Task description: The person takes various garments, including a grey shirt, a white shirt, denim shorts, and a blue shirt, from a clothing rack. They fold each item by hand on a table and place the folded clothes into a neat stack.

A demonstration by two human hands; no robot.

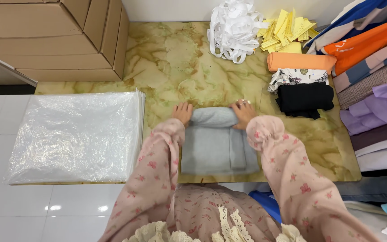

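Observation:
A light grey folded cloth (216, 148) lies on a marbled green-yellow board (175, 62) in front of me. Its far end is rolled up into a thick roll. My left hand (183, 113) grips the left end of that roll, and my right hand (243, 113), with a ring on one finger, grips the right end. Both arms are in pink flowered sleeves. The palms and most fingers are hidden behind the roll.
A stack of clear plastic bags (75, 134) lies at the left. Cardboard boxes (54, 36) stand at the back left. White ribbon (234, 29), yellow paper slips (287, 31) and rolled orange, patterned and black cloths (303, 96) sit at the back right, folded fabrics (377, 85) beyond.

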